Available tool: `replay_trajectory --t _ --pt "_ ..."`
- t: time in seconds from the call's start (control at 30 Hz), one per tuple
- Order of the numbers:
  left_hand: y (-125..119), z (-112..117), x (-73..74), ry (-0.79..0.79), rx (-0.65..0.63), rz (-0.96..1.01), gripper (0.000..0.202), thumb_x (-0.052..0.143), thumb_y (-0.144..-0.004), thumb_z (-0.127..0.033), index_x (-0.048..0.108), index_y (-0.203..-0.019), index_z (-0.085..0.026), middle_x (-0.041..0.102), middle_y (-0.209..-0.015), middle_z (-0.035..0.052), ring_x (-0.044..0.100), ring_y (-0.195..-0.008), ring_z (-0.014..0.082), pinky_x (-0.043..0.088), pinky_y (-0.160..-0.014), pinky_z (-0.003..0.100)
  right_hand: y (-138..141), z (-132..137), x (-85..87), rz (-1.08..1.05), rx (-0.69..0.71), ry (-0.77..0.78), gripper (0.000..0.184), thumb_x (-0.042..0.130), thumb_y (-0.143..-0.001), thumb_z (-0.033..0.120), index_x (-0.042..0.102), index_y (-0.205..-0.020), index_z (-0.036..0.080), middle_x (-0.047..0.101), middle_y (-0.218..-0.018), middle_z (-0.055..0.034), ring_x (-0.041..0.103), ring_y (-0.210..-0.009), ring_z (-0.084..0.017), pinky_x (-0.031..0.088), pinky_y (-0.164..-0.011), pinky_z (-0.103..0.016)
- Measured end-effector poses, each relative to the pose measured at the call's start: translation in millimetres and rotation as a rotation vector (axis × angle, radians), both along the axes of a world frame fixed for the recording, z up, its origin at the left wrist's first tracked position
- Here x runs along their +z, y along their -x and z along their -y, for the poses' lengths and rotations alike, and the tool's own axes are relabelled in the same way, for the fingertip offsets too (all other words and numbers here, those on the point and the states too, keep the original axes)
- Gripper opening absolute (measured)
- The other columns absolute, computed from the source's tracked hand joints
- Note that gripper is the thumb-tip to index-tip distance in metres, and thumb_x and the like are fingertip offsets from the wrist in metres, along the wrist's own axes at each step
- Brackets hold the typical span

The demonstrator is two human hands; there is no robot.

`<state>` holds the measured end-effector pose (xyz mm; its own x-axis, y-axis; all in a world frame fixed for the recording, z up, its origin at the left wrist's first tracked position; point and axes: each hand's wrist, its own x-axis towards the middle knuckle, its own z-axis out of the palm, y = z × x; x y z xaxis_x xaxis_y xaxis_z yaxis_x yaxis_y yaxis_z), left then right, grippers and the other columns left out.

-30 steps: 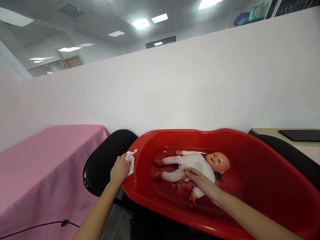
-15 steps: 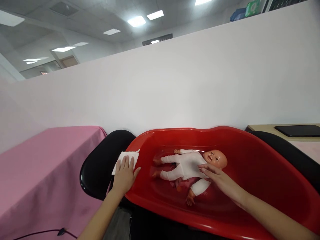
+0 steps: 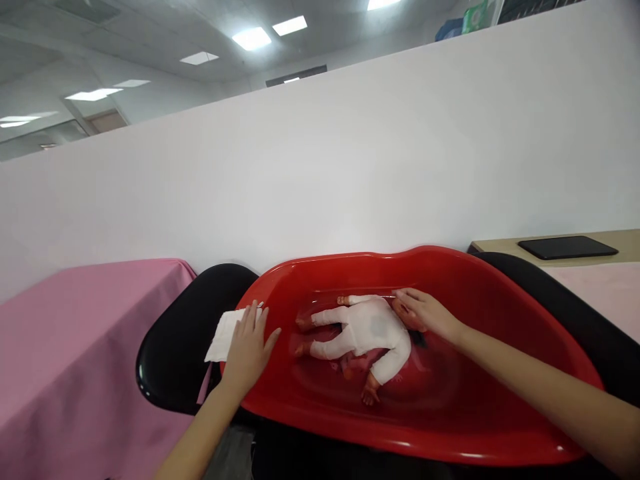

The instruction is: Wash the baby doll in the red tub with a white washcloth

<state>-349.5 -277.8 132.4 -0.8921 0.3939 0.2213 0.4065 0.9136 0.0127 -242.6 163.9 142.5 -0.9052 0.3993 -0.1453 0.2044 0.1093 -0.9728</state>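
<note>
A bald baby doll (image 3: 375,327) in a white bodysuit lies on its back in shallow water inside a red baby bathtub (image 3: 320,413). My right hand (image 3: 425,310) is over the doll's head with its fingers stretched out, hiding much of the face. Whether it presses on the head I cannot tell. On the tub's left rim rests a folded white washcloth (image 3: 223,337). My left hand (image 3: 249,347) is at the cloth's right edge, fingers spread, gripping nothing.
Black side wings (image 3: 175,333) flank the tub. To the left stands a table under a pink cloth (image 3: 110,320). A black flat tablet-like object (image 3: 567,247) lies on a wooden surface at right. Behind rises a white partition (image 3: 320,173).
My right hand has gone from the doll's chest up to its head. The head now sits lower and is partly covered. My view has shifted slightly right; the left hand stays by the washcloth.
</note>
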Motion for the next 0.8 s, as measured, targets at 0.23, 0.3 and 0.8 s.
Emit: replay_trajectory --t 0.23,0.3,0.8 --pt "6 -91 -24.2 0.149 -0.211 0.453 0.069 0.064 -0.088 -0.051 0.052 -0.151 -0.023 0.024 -0.172 0.0133 0.027 -0.156 0.0376 0.031 -0.123 0.056 66 -78 -57.5 -0.016 0.077 -0.362 0.052 0.06 -0.088 0.066 0.077 -0.089 0.017 0.076 -0.099 -0.0115 0.065 -0.099 -0.03 0.043 -0.105 -0.045" --pt "14 -110 -40.5 0.263 -0.218 0.543 0.073 0.069 -0.083 -0.054 0.055 -0.148 -0.023 0.022 -0.173 0.0147 0.026 -0.156 0.0415 0.03 -0.121 0.062 75 -98 -81.9 0.034 0.032 -0.301 0.055 0.058 -0.09 0.067 0.077 -0.087 0.016 0.076 -0.099 -0.0122 0.065 -0.103 -0.031 0.042 -0.109 -0.045" --pt "63 -141 -133.3 0.477 -0.328 0.539 0.129 0.079 -0.066 -0.061 0.012 -0.169 -0.022 0.007 -0.174 0.0147 0.012 -0.159 0.0448 0.016 -0.122 0.071 62 -149 -218.7 0.094 -0.437 0.513 0.06 0.049 -0.091 0.073 0.071 -0.098 0.017 0.076 -0.105 -0.0136 0.07 -0.098 -0.031 0.052 -0.099 -0.045"
